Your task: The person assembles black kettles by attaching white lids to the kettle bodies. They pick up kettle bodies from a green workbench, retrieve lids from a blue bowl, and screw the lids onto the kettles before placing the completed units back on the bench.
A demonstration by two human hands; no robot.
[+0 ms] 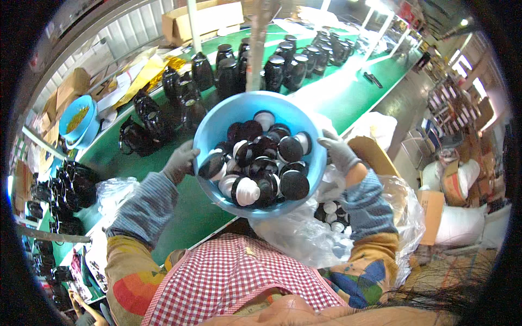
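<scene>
A light blue plastic basin [213, 137] is held up in front of me, tilted so its inside shows. Inside lies a heap of round black and white lids [263, 155], some with white ridged undersides turned up. My left hand [182, 162], in a grey glove, grips the basin's left rim. On the opposite rim, my right hand [338, 151], gloved the same way, is closed round the edge. Below my right forearm, more black and white lids [333, 214] lie in a clear plastic bag [310, 239] inside a cardboard box [372, 155].
A green conveyor table [187, 209] runs to the far right, bearing several glossy black jars [296, 70]. A metal post [255, 54] rises just beyond the basin. Another blue basin [81, 117] with yellow bits stands at the left. White sacks [462, 225] and cartons [431, 217] are on the right.
</scene>
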